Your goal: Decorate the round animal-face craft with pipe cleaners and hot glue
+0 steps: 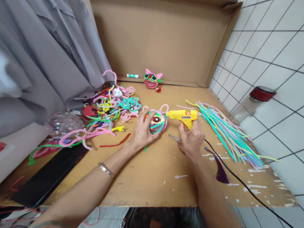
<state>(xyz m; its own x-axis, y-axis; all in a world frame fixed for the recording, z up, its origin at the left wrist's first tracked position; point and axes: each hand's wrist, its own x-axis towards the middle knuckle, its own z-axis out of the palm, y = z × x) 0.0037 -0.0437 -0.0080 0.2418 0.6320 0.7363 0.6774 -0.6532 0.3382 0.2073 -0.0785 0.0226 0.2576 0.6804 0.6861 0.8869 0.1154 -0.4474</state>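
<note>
In the middle of the table my left hand (143, 131) is closed around a colourful lion-head ornament (157, 123) with a round eye and pink loops on top. My right hand (191, 138) grips the handle of a yellow hot glue gun (182, 116). Its nozzle points left and reaches the ornament's upper right side; whether it touches I cannot tell. Just beside my right hand lie small scissors (174, 137), partly hidden by it. A similar lion head (151, 79) with pink ears sits at the back of the table.
Tangled pipe cleaners (113, 108) are heaped on the left, straight ones (231, 135) on the right. A purple tassel (221, 171) lies near the glue gun's black cord (240, 184). Cardboard (158, 35) stands behind; a red-lidded jar (253, 102) is by the tiled wall.
</note>
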